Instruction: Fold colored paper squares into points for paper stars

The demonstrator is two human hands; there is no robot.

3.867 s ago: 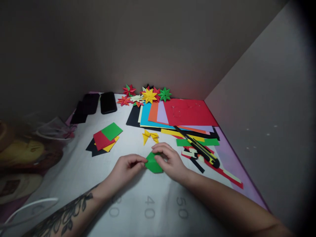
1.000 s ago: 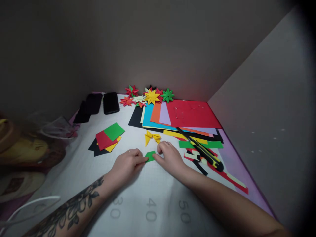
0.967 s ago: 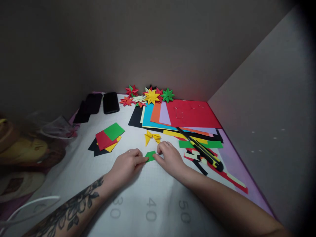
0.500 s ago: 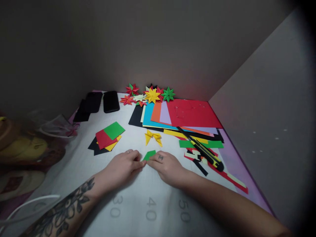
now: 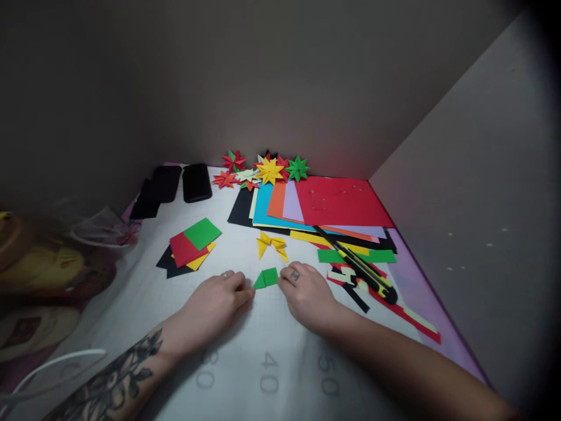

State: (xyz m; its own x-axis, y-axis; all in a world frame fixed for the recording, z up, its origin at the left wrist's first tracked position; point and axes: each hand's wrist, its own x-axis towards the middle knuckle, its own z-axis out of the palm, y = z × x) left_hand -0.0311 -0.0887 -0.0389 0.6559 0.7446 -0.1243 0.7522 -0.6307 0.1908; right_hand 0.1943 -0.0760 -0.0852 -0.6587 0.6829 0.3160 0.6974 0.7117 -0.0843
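A small piece of green paper (image 5: 268, 278), folded to a point at its left end, lies on the mat between my hands. My left hand (image 5: 221, 298) is closed, its fingertips pinching the pointed end. My right hand (image 5: 307, 297) is closed too, with curled fingers at the paper's right edge. Just beyond the paper sit two folded yellow paper pieces (image 5: 272, 245). To the left is a stack of small squares, with a green square (image 5: 203, 234) and a red square (image 5: 186, 248) on top of yellow and black ones.
A yellow-and-black utility knife (image 5: 363, 272) lies among paper strips at right. Behind are coloured sheets, glasses (image 5: 319, 202) on the red sheet (image 5: 350, 204), and several folded paper stars (image 5: 270, 171). A black phone (image 5: 197, 182) lies back left; bags and a white cable (image 5: 56, 354) are at left.
My right hand has slid right to the green paper's edge, uncovering more of the paper and its crease. My left hand has shifted slightly left and still touches the pointed end.
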